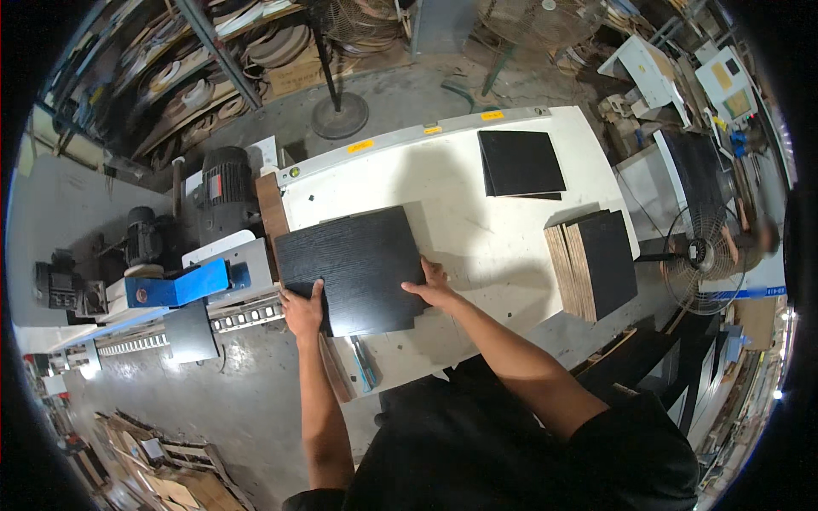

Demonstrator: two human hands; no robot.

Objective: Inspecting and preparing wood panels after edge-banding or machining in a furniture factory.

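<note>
The left hand (302, 311) grips the near-left corner of a black, wood-grained rectangular panel (354, 266), fingers curled over its edge. The right hand (433, 288) lies flat against the panel's right edge, fingers spread. The panel rests on a white worktable (477, 230). Beyond the right fingers lies a thin black square board (520, 162); further right stands a stack of black-faced plywood panels (594, 262).
</note>
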